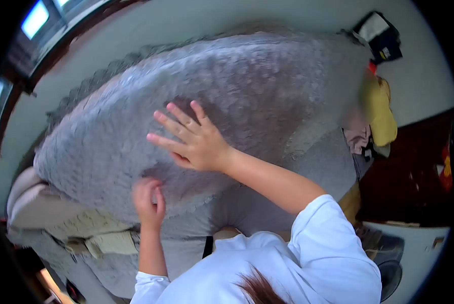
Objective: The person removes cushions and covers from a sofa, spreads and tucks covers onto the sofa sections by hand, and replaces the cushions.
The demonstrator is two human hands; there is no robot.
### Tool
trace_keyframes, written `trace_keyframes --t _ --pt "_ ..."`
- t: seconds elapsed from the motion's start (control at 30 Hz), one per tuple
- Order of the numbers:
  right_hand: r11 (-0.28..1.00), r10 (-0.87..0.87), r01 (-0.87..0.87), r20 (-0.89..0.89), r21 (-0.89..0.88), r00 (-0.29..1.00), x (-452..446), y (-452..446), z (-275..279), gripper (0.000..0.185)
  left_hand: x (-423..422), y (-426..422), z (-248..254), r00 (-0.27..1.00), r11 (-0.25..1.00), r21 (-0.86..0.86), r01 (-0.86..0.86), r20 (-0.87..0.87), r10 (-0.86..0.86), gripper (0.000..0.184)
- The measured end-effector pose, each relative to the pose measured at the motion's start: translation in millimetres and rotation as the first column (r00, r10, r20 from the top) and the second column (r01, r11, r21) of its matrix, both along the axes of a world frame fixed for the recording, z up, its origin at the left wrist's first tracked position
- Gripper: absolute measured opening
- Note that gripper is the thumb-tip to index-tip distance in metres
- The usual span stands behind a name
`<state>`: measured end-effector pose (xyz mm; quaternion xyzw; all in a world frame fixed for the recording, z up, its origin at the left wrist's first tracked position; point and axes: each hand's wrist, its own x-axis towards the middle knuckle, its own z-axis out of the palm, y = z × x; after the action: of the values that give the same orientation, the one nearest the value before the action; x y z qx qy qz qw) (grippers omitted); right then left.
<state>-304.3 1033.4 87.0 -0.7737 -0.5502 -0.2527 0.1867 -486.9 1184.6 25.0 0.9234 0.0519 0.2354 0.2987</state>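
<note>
White shirt (257,273) nearest, along the bottom of the frame, a lock of brown hair (260,286) hanging over it. Left hand (148,200), left of centre: fingers loosely curled, blurred at the tips; whether they pinch any fabric, cannot tell. Right hand (199,144), mid-frame: open, fingers spread, palm down over the grey blanket (267,86); contact under the palm hidden. Blanket textured, rumpled, spanning from left to upper right across the middle of the frame. Its near edge runs below the left hand and climbs toward centre right, where a smooth grey cover (328,157) shows beyond the hem. Widest stretch of blanket lies above and to the right of the hands; the two hands stand near each other, apart. Lower left, pale cushions (32,202) crowd the blanket's end, with a cream cloth (113,244) below them. At right, a yellow cloth (382,119) and a pink cloth (357,137) bound the other end; the blanket is smeared out there, edge hard to make out. Far side: ruffled border close to the pale wall (424,71). Dark bundle (381,38) upper right, kind unclear. Window (35,20) upper left, cut by the black surround.
</note>
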Motion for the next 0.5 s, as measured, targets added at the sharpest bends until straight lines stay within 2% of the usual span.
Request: trace_keyframes --t 0.03,0.07,0.13,0.2,0.27,0.3,0.33,0.37,0.47,0.5 --pt "1.000 0.006 -0.006 0.024 -0.006 1.000 5 -6 -5 0.049 18 5 28 0.991 0.972 0.228 -0.060 0.129 0.031 0.023" --pt "0.996 -0.085 0.087 0.108 -0.010 0.990 23 -16 -12 0.048 39 15 50 0.964 0.891 0.429 -0.150 0.263 0.036 0.033" --pt "0.966 -0.246 0.258 0.254 -0.012 0.935 84 -42 -20 0.048 76 54 72 0.899 0.715 0.559 -0.420 0.367 0.241 0.045" --pt "0.918 -0.360 0.370 0.088 -0.144 0.929 129 -89 5 0.051 96 98 86 0.882 0.646 0.613 -0.456 0.407 0.236 0.046" --pt "0.867 -0.498 0.498 0.060 0.025 0.865 175 -125 17 0.058 102 122 99 0.907 0.636 0.647 -0.420 0.317 0.276 0.039" --pt "0.819 -0.570 0.571 -0.194 -0.058 0.798 208 -141 15 0.057 104 137 100 0.908 0.717 0.558 -0.417 0.225 0.353 0.037" --pt "0.662 -0.723 0.746 -0.321 -0.069 0.611 200 -148 39 0.056 107 151 101 0.898 0.779 0.456 -0.430 0.132 0.419 0.036" --pt "0.601 -0.780 0.790 -0.303 -0.119 0.548 200 -155 51 0.055 109 157 102 0.880 0.820 0.348 -0.455 0.036 0.473 0.035" --pt "0.402 -0.910 0.879 -0.219 -0.257 0.353 230 -170 71 0.051 110 158 105 0.927 0.848 0.384 -0.366 0.066 0.370 0.037" --pt "0.334 -0.939 0.894 -0.181 -0.298 0.291 243 -175 68 0.050 110 159 105 0.941 0.877 0.346 -0.333 0.067 0.331 0.034"
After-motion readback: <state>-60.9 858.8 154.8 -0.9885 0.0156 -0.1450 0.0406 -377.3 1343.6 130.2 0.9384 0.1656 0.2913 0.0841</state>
